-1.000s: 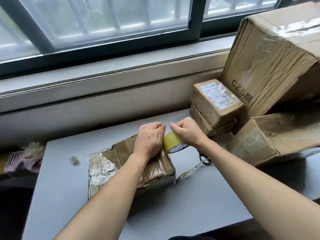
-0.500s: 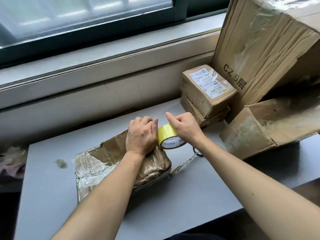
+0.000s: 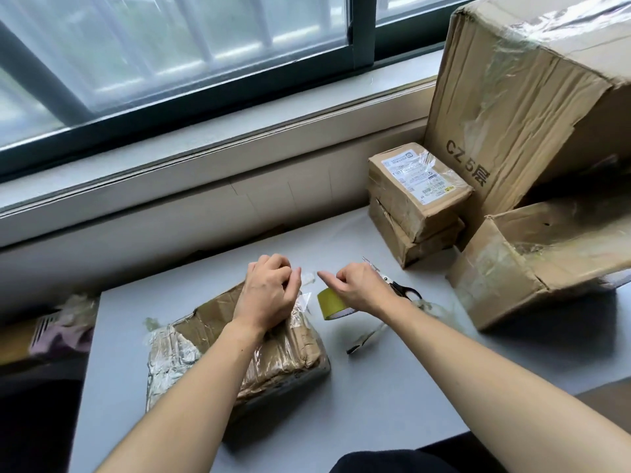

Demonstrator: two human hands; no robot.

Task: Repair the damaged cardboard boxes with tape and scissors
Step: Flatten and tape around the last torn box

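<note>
Fingers (image 3: 290,281) of left hand (image 3: 269,295) pinching clear tape (crinkled) over box (image 3: 273,356), right hand (image 3: 358,288) gripping tape roll (image 3: 329,303)

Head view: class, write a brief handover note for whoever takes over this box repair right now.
Left hand rests on the crumpled box, pinching the clear tape end. Right hand grips the tape roll beside the box. Scissors lie behind the right hand on the table.
Done: tape end freed.
Left: stick, cut, then check the other boxes.
</note>
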